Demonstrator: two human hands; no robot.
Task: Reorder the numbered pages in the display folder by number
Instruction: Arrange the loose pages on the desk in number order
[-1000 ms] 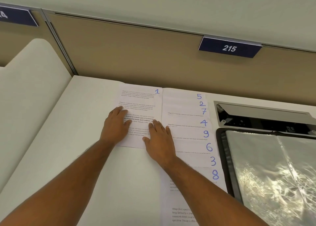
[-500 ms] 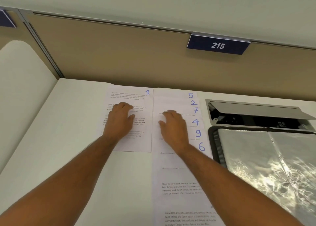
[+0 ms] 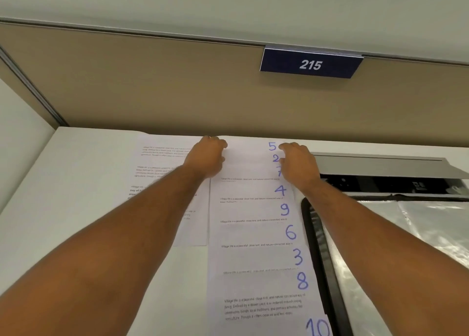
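At the far desk edge, both hands [image 3: 206,158] [image 3: 297,161] curl, grip on page 5 [image 3: 250,149].

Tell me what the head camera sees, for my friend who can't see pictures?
Two bare hands reach to the far end of a column of overlapping numbered pages on a white desk; the left hand and right hand touch the top sheets marked 5 and 2. Another page lies left, an open display folder right, and a sign reads 215.
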